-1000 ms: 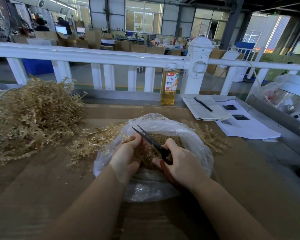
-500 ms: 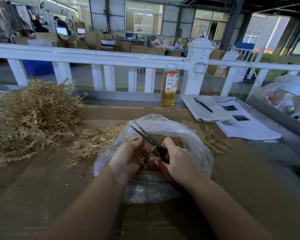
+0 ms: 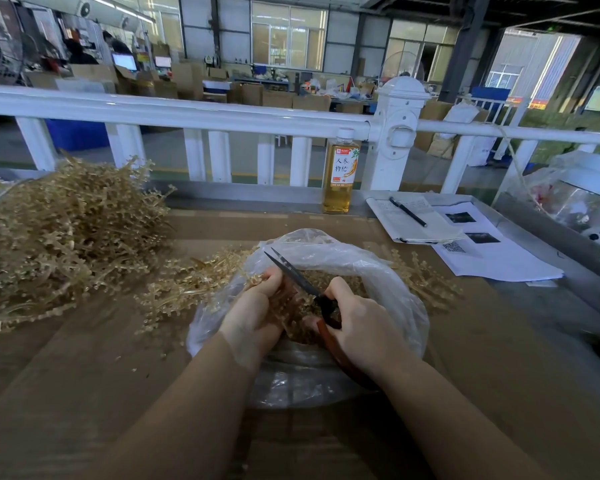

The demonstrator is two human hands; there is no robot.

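A clear plastic bag lies open on the brown table, with small golden pieces inside. Over its mouth my right hand grips scissors with red-brown handles; the dark blades point up and to the left and lie nearly together. My left hand pinches a golden plastic sprig right at the blades. More golden sprigs lie just left of the bag.
A big heap of golden sprigs fills the table's left. A bottle of amber drink stands at the back by the white railing. Papers, a notebook with a pen and plastic-wrapped goods lie right.
The hands stay over the bag. The scissor blades, slightly parted a second ago, have come nearly together by my left fingers.
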